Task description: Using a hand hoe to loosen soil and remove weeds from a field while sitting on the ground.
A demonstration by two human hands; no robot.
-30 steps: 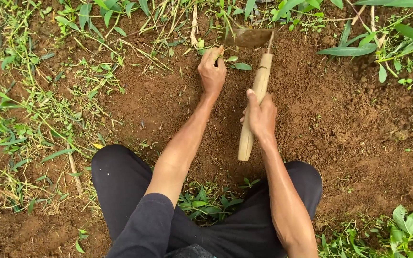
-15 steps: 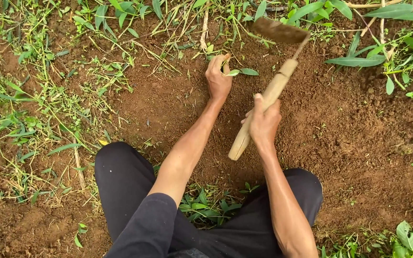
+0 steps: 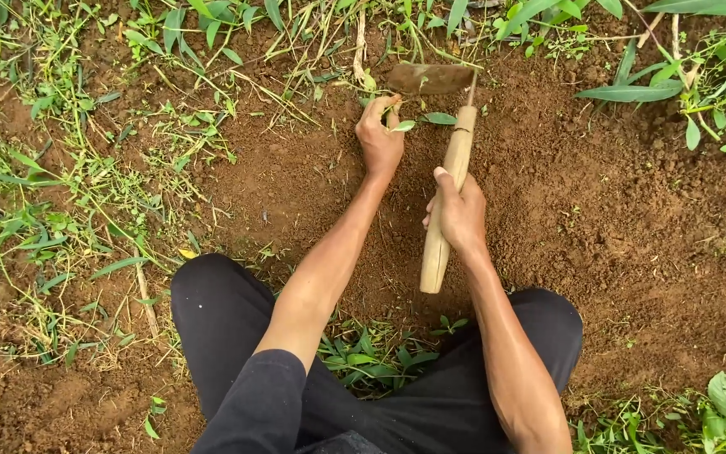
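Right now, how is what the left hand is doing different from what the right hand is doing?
The left hand reaches farther forward and pinches a small green weed at the soil; the right hand sits nearer the body, wrapped around the wooden handle of a small hoe. The left hand's fingers point down to the ground; the right hand's curl sideways. Both are bare, over bare brown soil.

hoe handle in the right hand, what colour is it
Pale tan, bare wood: the hoe handle in the right hand shows best in the head view.
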